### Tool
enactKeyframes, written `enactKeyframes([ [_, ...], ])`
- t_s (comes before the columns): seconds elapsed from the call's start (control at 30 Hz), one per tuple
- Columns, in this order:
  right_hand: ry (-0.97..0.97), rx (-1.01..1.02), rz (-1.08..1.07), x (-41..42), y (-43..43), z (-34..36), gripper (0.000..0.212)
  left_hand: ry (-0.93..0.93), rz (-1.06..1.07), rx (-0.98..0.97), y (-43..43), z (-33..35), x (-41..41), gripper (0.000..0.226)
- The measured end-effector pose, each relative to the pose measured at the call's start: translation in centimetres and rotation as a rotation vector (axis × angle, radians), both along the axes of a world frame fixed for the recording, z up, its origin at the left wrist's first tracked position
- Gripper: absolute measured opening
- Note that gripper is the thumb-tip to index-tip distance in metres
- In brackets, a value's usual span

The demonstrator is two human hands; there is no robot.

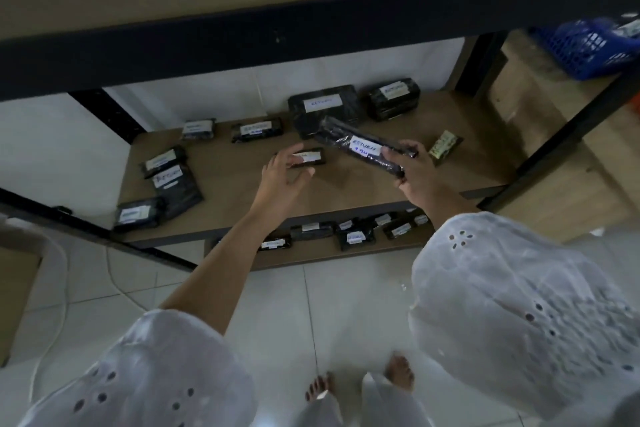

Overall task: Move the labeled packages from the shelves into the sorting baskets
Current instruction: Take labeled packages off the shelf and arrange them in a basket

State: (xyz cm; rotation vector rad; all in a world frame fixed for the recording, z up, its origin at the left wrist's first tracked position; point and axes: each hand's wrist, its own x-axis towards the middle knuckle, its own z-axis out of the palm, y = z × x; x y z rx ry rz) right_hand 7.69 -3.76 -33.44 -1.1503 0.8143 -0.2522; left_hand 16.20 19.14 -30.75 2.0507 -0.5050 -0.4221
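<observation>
Right hand (414, 172) grips a long package (360, 147) above the shelf (235, 198); left hand (284, 178) spreads loose over a small package (309, 158).

The right hand's fingers curl around the lower end of the long package, which is black with a white label and tilts up toward the back. The left hand holds nothing, and whether it touches the small package lying on the shelf cannot be told. More black labeled packages lie scattered over the same wooden board, among them a flat package (323, 109) and a block package (393, 98) at the back. Further packages sit on the lower shelf (311, 255). A blue basket (585, 47) stands on the neighbouring rack, upper right.
</observation>
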Motion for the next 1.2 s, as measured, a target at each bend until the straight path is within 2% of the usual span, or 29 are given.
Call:
enactKeyframes([
  [0.07, 0.011, 0.023, -0.046, 0.3, 0.1, -0.6, 0.026, 0.030, 0.053, -0.021, 0.3, -1.1, 1.1, 0.037],
  [0.23, -0.016, 0.100, -0.157, 1.8, -0.9, -3.3, 0.028, 0.088, 0.178, 0.111, -0.1, -5.1, 4.4, 0.037],
  [0.4, 0.033, 0.099, -0.205, 3.9, -2.2, -6.0, 0.035, -0.007, 0.281, 0.420, -2.2, -9.6, 8.0, 0.053],
  [0.6, 0.049, 0.216, -0.201, 4.4, -2.7, -8.0, 0.051, -0.051, 0.203, 0.591, -3.4, -11.9, 10.7, 0.058],
  [0.73, 0.053, 0.254, -0.215, 4.2, -2.3, -7.5, 0.053, -0.067, 0.194, 0.488, -2.8, -11.3, 10.2, 0.052],
  [0.87, 0.012, 0.284, -0.212, 3.4, -1.3, -6.1, 0.060, 0.024, 0.227, 0.269, -1.5, -9.8, 8.4, 0.042],
  [1.0, 0.026, 0.287, -0.226, 1.2, 0.8, -2.9, 0.064, 0.144, 0.253, 0.077, -0.3, -6.5, 4.7, 0.026],
  [1.2, 0.036, 0.332, -0.232, -4.1, 3.9, 3.5, 0.066, 0.421, 0.214, -0.104, 1.6, 0.0, -2.5, 0.023],
])
